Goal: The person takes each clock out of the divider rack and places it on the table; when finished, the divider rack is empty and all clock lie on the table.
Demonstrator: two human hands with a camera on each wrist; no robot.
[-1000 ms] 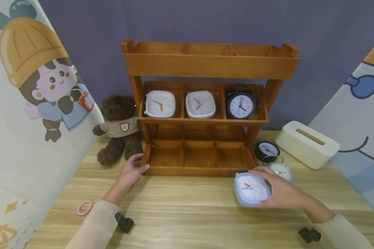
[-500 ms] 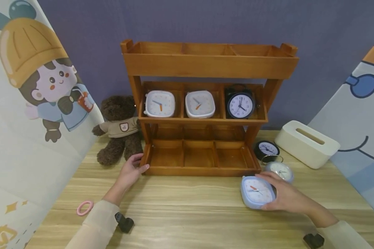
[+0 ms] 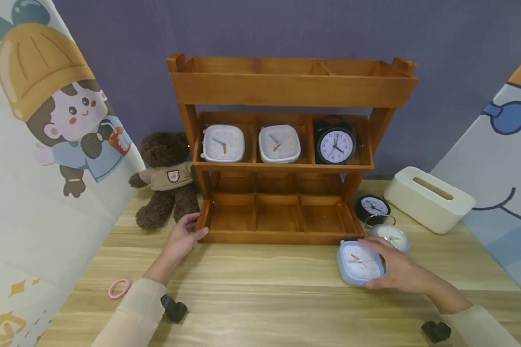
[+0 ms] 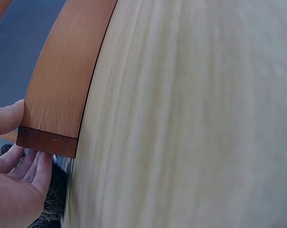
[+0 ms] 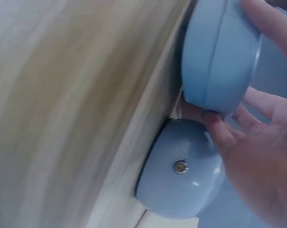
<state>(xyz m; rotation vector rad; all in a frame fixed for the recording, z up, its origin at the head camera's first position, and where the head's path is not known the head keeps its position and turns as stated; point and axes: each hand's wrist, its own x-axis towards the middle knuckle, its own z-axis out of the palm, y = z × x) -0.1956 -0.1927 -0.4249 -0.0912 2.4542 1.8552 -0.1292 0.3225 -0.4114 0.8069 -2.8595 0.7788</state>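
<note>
My right hand (image 3: pixel 395 267) holds a light-blue square alarm clock (image 3: pixel 359 263) by its right side, just in front of the shelf's lower right corner. In the right wrist view, its fingers touch the blue casing (image 5: pixel 219 57), close beside a rounder grey-blue clock (image 5: pixel 181 171). My left hand (image 3: pixel 182 241) grips the lower left corner of the brown wooden shelf (image 3: pixel 282 238), thumb at the front and fingers by the end. Two white clocks (image 3: pixel 223 143) and a black twin-tone alarm clock (image 3: pixel 336 145) sit in separate compartments of the middle tier.
Right of the shelf are a black round clock (image 3: pixel 372 209), the grey-blue clock (image 3: pixel 391 237) and a cream tissue box (image 3: pixel 430 200). A brown teddy bear (image 3: pixel 167 180) sits on the left. Nearer lies a pink ring (image 3: pixel 119 288) on the wooden table (image 3: pixel 252 299).
My right hand has shifted the light-blue alarm clock a little to the right, mostly in the first half second. The left hand has stayed at the shelf corner.
</note>
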